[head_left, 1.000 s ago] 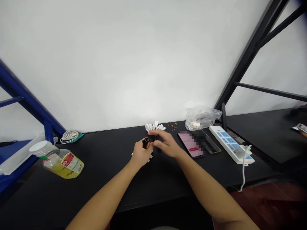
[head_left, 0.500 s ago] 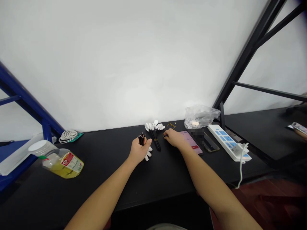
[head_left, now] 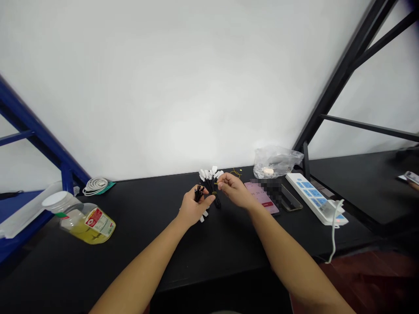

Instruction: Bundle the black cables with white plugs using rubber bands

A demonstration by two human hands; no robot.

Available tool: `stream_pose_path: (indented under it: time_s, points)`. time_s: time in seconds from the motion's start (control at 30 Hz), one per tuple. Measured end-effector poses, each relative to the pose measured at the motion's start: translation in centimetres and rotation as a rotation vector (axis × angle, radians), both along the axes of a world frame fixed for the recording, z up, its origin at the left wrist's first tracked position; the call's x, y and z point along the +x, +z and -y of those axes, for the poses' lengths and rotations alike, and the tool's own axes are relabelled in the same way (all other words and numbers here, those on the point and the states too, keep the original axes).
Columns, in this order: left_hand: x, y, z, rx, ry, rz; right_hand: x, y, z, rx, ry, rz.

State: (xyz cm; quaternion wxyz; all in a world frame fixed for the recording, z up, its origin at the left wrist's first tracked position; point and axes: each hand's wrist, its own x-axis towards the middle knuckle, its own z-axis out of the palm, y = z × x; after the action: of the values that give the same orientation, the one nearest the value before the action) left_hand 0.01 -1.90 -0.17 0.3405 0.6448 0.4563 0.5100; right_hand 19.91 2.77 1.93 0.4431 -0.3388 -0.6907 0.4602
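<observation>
Far left: on my feed there's a blue steel frame (head_left: 39, 135) poking in, and a plastic jar of yellow liquid (head_left: 87, 229) lying on its side on the black tabletop (head_left: 147, 240), with its white lid (head_left: 56, 201) at the end nearest the frame.

Back edge: a coil of white cable (head_left: 94, 186) sits on a teal card (head_left: 109, 186).

Left hand (head_left: 194, 207): curled narrow around the black ends of the bundle, lifting it off the table from what I can see.

Bundle: a bundle of black cables (head_left: 211, 187) with white tabs (head_left: 207, 174) fanned out at the top, held up between both hands, a few more tabs showing under my left palm.

Right hand (head_left: 235, 192): narrow pinch, thumb and fingertips (head_left: 219, 185) right at a yellow wire band (head_left: 214, 193) on the bundle. Looks like it's gripping the band, but it's tiny from here.

Behind that: a loose yellow wire (head_left: 236, 173) on the table.

Mid-right: a pink-screened phone (head_left: 260, 196), partly pixelated, beside a dark phone (head_left: 290, 203), with a clear plastic bag (head_left: 276, 162) behind them.

Far right: a white power strip (head_left: 312, 196) with a white cord (head_left: 334, 231) plugged in, a black steel upright (head_left: 330, 87), and a co-worker's fingers (head_left: 414, 186) at the edge with a phone (head_left: 411, 177).
</observation>
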Motion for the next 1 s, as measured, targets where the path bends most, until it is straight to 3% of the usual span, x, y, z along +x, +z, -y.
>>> stream_pose_path:
  time_s: [0.1, 0.17, 0.4, 0.57, 0.8, 1.0]
  points:
    - [-0.1, 0.2, 0.0, -0.013, -0.034, -0.014, -1.7, 0.6, 1.7, -0.15, 0.19, -0.176]
    - [-0.2, 0.3, 0.0, -0.018, -0.038, -0.03, -2.3, 0.7, 2.3, -0.197, 0.243, -0.243]
    - [-0.4, 0.0, -0.2, 0.047, -0.037, -0.099, -2.2, 0.7, 1.9, -0.254, 0.196, -0.469]
    - [-0.3, 0.2, -0.1, 0.077, 0.003, -0.094, -2.6, 0.5, 2.1, -0.318, 0.314, -0.641]
    - [0.1, 1.1, 0.6, 0.057, -0.079, -0.198, -3.1, -0.5, 1.5, -0.325, 0.143, -0.61]
    - [0.0, 1.7, 0.7, 0.025, -0.082, -0.273, -3.7, -0.3, 2.0, -0.118, 0.151, -0.621]
